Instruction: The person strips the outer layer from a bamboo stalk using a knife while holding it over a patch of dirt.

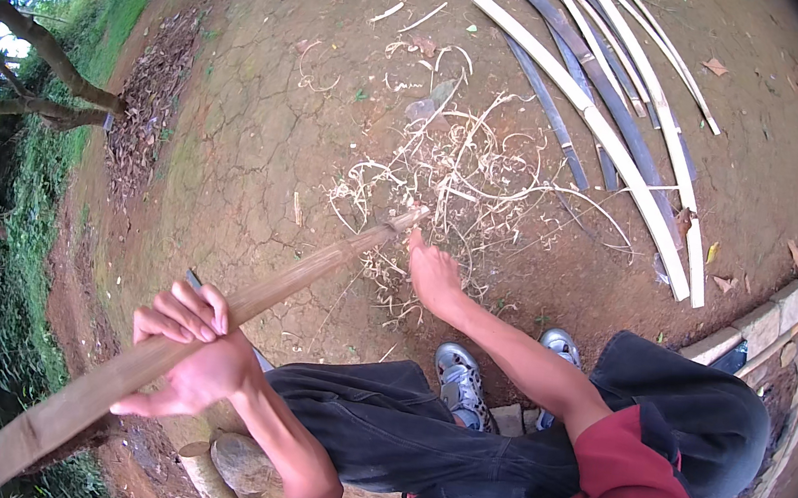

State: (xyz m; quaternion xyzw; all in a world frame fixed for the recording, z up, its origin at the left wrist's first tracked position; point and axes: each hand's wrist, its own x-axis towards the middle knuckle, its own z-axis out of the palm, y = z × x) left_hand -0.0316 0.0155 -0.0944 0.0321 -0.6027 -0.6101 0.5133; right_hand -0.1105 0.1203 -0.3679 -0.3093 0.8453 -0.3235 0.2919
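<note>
A long split bamboo slat (289,280) runs slantwise from the lower left toward the middle. My left hand (192,363) is closed around its nearer half, fingers over one edge and thumb along the other. Beneath the slat, beside that hand, a thin grey edge (261,361) shows in part; I cannot make out what it belongs to. My right hand (434,276) is at the slat's far end, index finger reaching to the tip and the other fingers curled. Anything between those fingers is hidden. Curly pale shavings (469,173) lie on the ground just beyond.
Several long bamboo strips (590,103), pale and dark, lie across the dirt at the upper right. Cut logs (223,478) sit beside my left leg. A low block border (761,332) stands at the right. Trees (60,68) and grass line the left.
</note>
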